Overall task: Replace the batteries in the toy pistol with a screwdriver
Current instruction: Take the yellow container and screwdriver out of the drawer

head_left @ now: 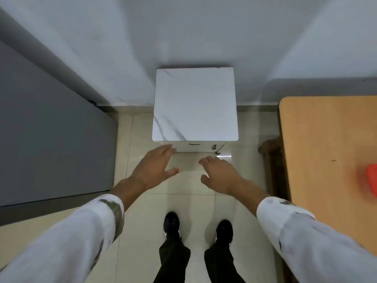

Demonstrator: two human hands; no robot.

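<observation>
Head view, looking down at a standing person.

- Left hand [155, 167]: palm down, fingers spread, empty, held just in front of the cabinet.
- Right hand [219, 174]: palm down, fingers loosely curled, empty, beside the left, apart from it.
- Sleeves [81, 231]: white with grey-green marks, pushed up the forearms.
- Cabinet [195, 105]: small, white marble-patterned top, against the wall; drawer front with handle and lock below the top's edge.
- Table [326, 152]: wooden, at right; blurred red object [371, 178] at its edge.
- Grey surface [51, 129]: at left.
- Black shoes [171, 223], dark trousers, pale tiled floor [140, 252].
</observation>
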